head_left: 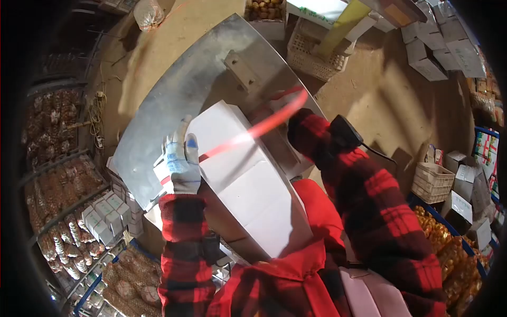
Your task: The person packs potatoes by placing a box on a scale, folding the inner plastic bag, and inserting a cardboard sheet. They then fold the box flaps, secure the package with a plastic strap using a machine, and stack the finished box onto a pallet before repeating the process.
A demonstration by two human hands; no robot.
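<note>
A long white cardboard box (248,185) lies slantwise on a metal table (153,111), its near end close to my body. My left hand (179,158), in a white and blue glove, rests against the box's far left edge with its fingers stretched out. A strip of red tape (248,134) crosses the top of the box from beside my left hand toward the right. At its other end my right hand (285,103) is closed on the red tape, dark and blurred by shadow and motion, so its fingers are hard to make out.
Metal brackets (241,71) sit on the table beyond the box. A plastic crate (314,50) stands behind it. Racks with netted goods (60,187) and small white boxes (108,216) line the left. At the right are another crate (432,182), cartons (462,206) and orange bagged goods (454,253).
</note>
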